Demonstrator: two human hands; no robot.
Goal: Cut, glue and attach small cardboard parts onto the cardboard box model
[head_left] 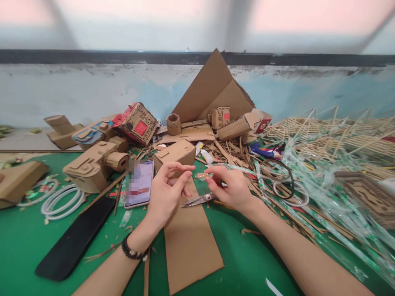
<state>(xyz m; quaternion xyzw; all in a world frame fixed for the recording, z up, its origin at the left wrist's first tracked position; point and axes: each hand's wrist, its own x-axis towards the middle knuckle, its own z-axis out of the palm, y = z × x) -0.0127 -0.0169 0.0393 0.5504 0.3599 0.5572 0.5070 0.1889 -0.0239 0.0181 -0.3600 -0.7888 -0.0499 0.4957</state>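
My left hand [173, 187] is held over the cardboard, its index finger stretched out and its thumb a little apart from it; nothing shows between them. Facing it, my right hand [230, 185] pinches a small thin brown piece [202, 175], apparently cardboard, between thumb and fingertips. Below the hands lie scissors [199, 200] with the blades pointing left; my right hand partly hides their handles. A flat cardboard sheet [193, 246] extends toward me on the green table. Just behind my hands stands a cardboard box shape [175, 153].
A phone [145, 185], a black flat strip [77, 238] and a cardboard camera model [92, 164] are on the left. White glue bottles [206, 155], cardboard scraps and a blue glue gun [262, 150] lie behind. Tape rolls [290, 193], clear plastic [333, 205] and stick frames [308, 127] crowd the right.
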